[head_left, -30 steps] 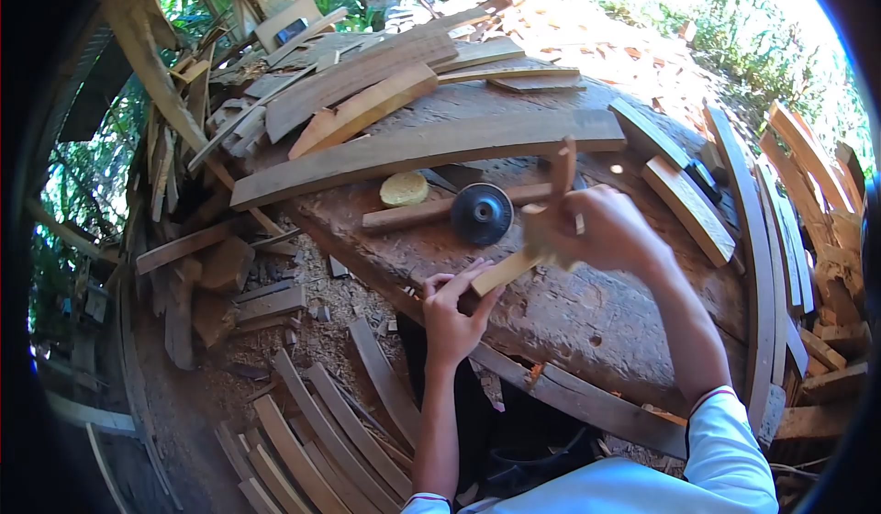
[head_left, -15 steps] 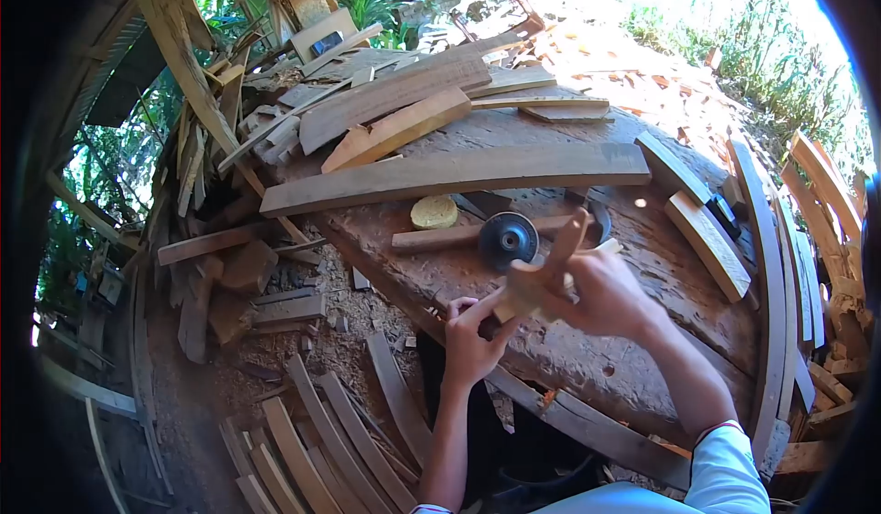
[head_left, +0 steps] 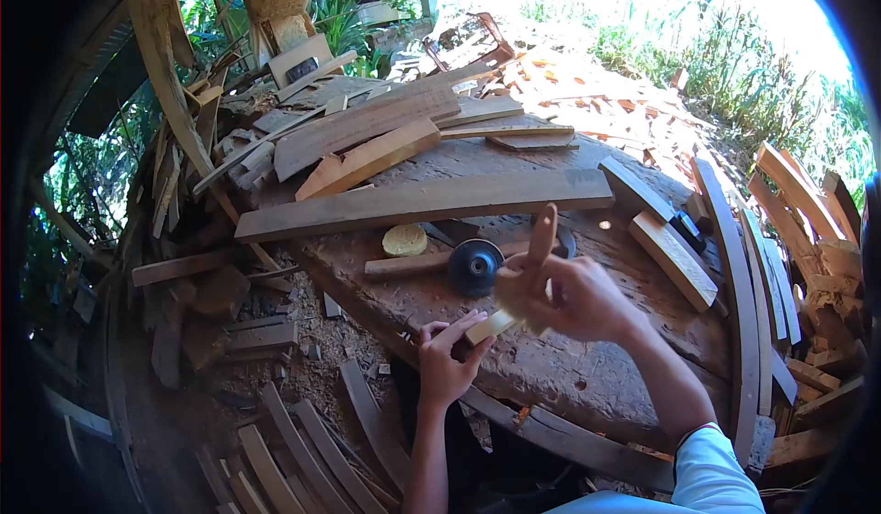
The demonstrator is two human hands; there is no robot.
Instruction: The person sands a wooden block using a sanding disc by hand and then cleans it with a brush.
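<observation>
Okay, mid-frame I've got left fingers (head_left: 452, 329) pinching pale wood (head_left: 490, 327), right fingers (head_left: 567, 281) clenching a wooden tool (head_left: 545, 230); looks mid-job, remainder unclear.

no readable text, labels, brands, numbers or signs
</observation>
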